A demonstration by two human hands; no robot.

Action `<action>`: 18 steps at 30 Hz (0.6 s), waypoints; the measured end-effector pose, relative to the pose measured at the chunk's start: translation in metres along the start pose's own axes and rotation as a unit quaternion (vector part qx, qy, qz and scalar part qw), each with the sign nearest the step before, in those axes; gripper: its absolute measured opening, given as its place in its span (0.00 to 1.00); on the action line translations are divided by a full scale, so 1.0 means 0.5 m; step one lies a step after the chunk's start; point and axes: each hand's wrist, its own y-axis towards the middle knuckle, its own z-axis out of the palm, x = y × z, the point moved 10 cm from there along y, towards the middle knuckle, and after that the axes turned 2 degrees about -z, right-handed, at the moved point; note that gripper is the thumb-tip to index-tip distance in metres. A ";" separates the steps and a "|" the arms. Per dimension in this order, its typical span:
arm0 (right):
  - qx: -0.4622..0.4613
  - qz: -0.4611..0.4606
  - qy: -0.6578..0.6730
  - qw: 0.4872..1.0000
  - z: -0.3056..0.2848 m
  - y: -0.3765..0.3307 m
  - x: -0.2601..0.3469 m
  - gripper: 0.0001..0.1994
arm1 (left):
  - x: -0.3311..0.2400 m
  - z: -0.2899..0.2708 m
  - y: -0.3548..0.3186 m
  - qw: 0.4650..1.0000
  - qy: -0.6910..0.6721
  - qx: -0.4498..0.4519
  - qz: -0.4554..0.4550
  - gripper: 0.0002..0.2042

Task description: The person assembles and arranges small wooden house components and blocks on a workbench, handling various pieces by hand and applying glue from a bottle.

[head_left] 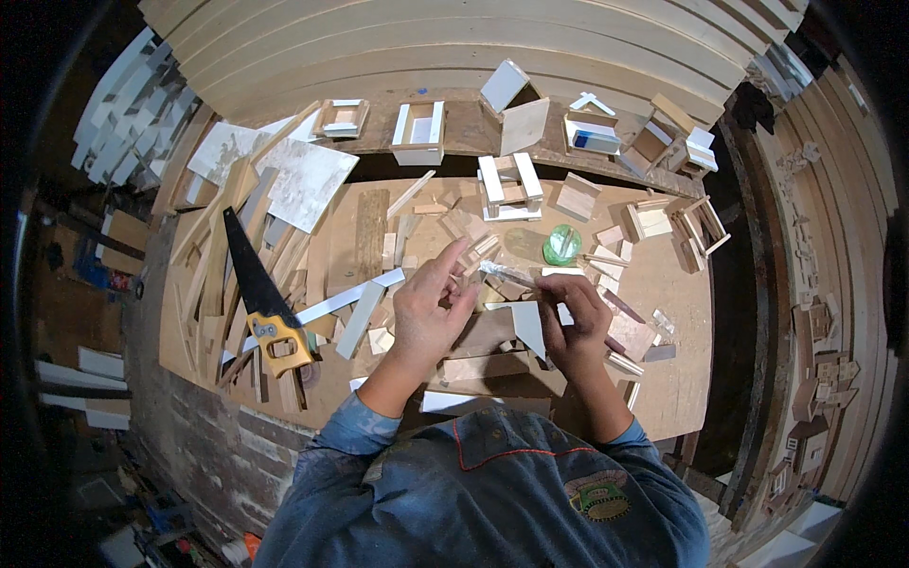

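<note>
I have the right hand [575,322] pinching a slender stick [516,276] above the cluttered desk [677,379]; its rear end is hidden by the fingers, its pale tip points toward the left hand [428,308]. That hand's thumb and forefinger stand apart — whether its curled fingers grip anything, I cannot tell. I can't make out what the green container [562,245] beyond holds.
</note>
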 end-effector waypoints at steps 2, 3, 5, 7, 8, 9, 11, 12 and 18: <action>-0.016 -0.016 -0.033 0.999 -0.006 -0.001 -0.006 0.11 | -0.004 0.000 0.001 1.000 -0.006 0.001 -0.001 0.28; -0.024 -0.025 -0.049 0.998 -0.009 0.000 -0.013 0.11 | -0.005 -0.002 0.002 1.000 -0.008 0.001 -0.001 0.28; -0.035 -0.028 -0.059 0.997 -0.015 0.003 -0.022 0.11 | 0.001 0.000 0.001 0.999 -0.025 0.005 -0.024 0.28; -0.050 -0.004 -0.029 0.998 -0.020 0.003 -0.032 0.11 | 0.006 0.002 0.001 0.998 -0.041 0.009 -0.044 0.28; -0.038 -0.011 -0.025 0.999 -0.018 -0.001 -0.029 0.11 | 0.008 0.001 0.002 0.997 -0.047 0.010 -0.052 0.28; -0.025 -0.022 -0.034 0.999 -0.011 -0.001 -0.017 0.11 | 0.012 0.003 0.001 0.997 -0.054 0.012 -0.061 0.28; 0.001 -0.043 -0.051 0.998 0.004 0.002 0.013 0.11 | 0.014 0.003 0.001 0.997 -0.056 0.011 -0.055 0.28; -0.011 -0.055 -0.060 0.997 0.002 0.003 0.013 0.10 | 0.012 0.003 0.001 0.997 -0.057 0.010 -0.051 0.28; -0.030 -0.065 -0.083 0.994 -0.014 0.008 0.001 0.07 | 0.020 0.007 0.001 0.997 -0.049 0.011 -0.057 0.28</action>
